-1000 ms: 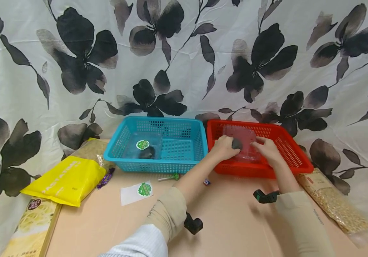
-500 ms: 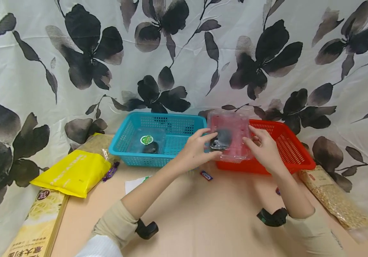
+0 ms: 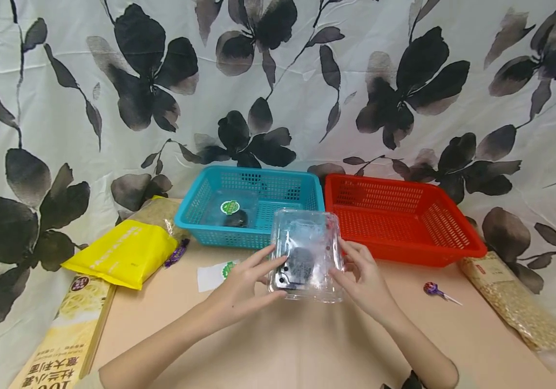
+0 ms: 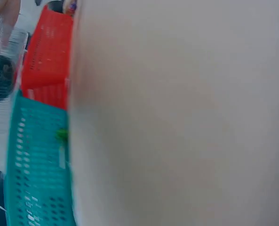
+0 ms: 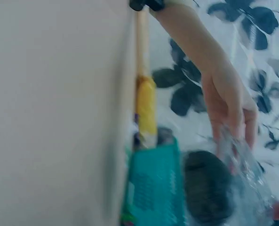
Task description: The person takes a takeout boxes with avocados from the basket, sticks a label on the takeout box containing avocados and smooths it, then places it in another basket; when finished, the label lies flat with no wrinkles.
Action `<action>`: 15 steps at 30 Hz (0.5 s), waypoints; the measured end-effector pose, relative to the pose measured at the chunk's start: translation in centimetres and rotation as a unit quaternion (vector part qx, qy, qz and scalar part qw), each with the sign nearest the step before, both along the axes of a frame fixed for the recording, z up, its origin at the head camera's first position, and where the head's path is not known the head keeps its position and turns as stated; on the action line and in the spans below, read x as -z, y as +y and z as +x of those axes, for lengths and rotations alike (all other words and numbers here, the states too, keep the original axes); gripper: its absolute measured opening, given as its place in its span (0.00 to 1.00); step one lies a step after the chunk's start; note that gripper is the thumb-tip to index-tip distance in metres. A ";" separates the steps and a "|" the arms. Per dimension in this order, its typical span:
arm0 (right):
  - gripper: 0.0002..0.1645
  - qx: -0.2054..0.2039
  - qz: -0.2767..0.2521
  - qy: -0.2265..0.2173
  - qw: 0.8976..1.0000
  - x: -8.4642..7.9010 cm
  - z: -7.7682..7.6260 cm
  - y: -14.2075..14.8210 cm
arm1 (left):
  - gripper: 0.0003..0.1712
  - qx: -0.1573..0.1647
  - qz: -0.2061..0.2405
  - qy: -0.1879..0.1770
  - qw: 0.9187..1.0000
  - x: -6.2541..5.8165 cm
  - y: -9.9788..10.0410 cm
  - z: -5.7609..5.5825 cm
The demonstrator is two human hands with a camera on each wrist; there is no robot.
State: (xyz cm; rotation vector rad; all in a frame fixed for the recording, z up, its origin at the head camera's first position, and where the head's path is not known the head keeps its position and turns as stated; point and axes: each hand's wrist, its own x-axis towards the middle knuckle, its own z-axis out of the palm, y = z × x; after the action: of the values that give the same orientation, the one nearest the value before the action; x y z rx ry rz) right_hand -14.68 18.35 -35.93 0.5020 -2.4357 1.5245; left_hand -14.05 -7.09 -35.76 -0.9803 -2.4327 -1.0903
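Observation:
A clear plastic clamshell container point(image 3: 314, 229) is held up over the table, in front of the two baskets. Inside lies a dark roundish thing point(image 3: 300, 262), its kind unclear; it shows large and textured through the plastic in the right wrist view. My left hand point(image 3: 244, 283) grips the container's left side with fingers spread along the edge. On the right side, my right hand point(image 3: 363, 275) pinches it, thumb in front and fingers partly hidden behind. In the left wrist view the container point(image 4: 14, 47) is cut off at the left edge.
Behind are a blue basket point(image 3: 253, 237), holding another clear container point(image 3: 215, 208), and a red basket point(image 3: 404, 251). A yellow bag point(image 3: 127, 251), pasta box point(image 3: 66, 335) and purple-wrapped candy point(image 3: 177, 254) lie left. A lollipop point(image 3: 433, 289) and grain bag point(image 3: 516, 302) lie right.
Both hands have lifted the container out of the red basket and brought it left and nearer to me. The lollipop at the right now shows fully; the small candy bar is hidden.

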 end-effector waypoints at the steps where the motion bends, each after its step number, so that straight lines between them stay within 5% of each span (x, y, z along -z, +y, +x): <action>1: 0.37 -0.001 -0.005 0.005 1.000 0.5 0.3 -0.3 | 0.33 0.007 0.015 0.013 1.000 0.5 -0.3 0.2; 5: 0.37 0.001 -0.019 0.021 1.000 1.9 1.4 -1.2 | 0.32 0.035 0.073 0.049 0.996 2.5 -1.1 0.6; 15: 0.39 0.001 -0.018 -0.043 0.999 4.9 0.9 -2.1 | 0.33 0.028 0.088 0.016 0.996 5.6 -1.7 0.6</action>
State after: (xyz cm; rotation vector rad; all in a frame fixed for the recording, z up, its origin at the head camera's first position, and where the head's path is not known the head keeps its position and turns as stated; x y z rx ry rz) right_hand -13.75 16.25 -40.79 0.4355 -2.4676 1.6179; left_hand -13.43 -8.79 -41.37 -1.0060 -2.2514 -1.2724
